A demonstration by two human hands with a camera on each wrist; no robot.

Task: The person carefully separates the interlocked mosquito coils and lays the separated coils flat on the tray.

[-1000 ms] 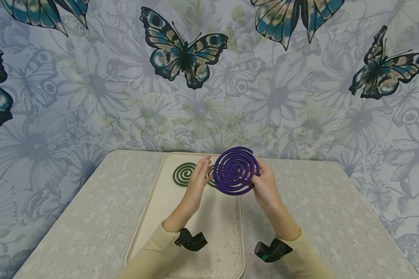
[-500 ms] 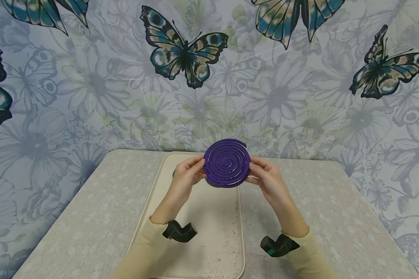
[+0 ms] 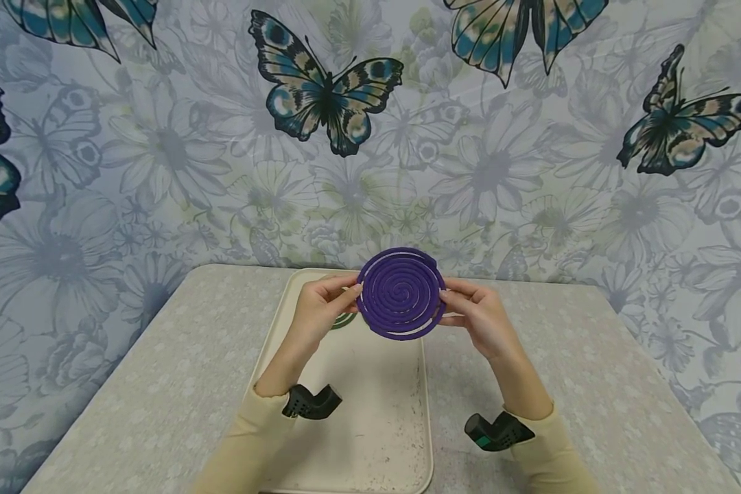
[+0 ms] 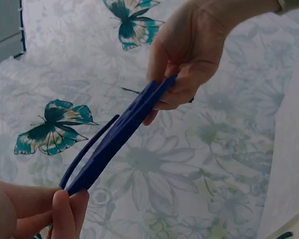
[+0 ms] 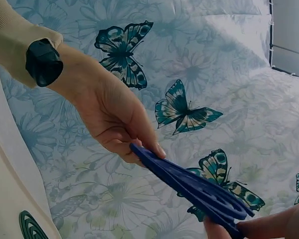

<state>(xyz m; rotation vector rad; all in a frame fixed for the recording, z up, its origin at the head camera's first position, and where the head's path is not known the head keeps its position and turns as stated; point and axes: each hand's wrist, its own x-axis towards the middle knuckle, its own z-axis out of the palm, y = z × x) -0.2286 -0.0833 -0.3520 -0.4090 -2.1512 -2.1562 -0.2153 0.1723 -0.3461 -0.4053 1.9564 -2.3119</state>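
A purple spiral mosquito coil (image 3: 401, 293) is held up above the far part of the tray, its flat face towards the head camera. My left hand (image 3: 318, 305) pinches its left rim between thumb and fingers. At the opposite rim, my right hand (image 3: 478, 312) pinches it the same way. Edge-on in the left wrist view, one outer strand of the coil (image 4: 114, 139) stands apart from the rest. Behind my left hand, part of a green mosquito coil (image 3: 344, 320) shows on the tray; the rest is hidden.
A cream tray (image 3: 370, 439) with dark specks along its right side lies on a pale patterned table (image 3: 562, 384). Behind the table hangs a backdrop (image 3: 500, 171) printed with flowers and butterflies.
My left hand, beside the purple mosquito coil with fingers extended a second ago, now pinches its left rim. The coil has shifted slightly left, and its rings sit closer together.
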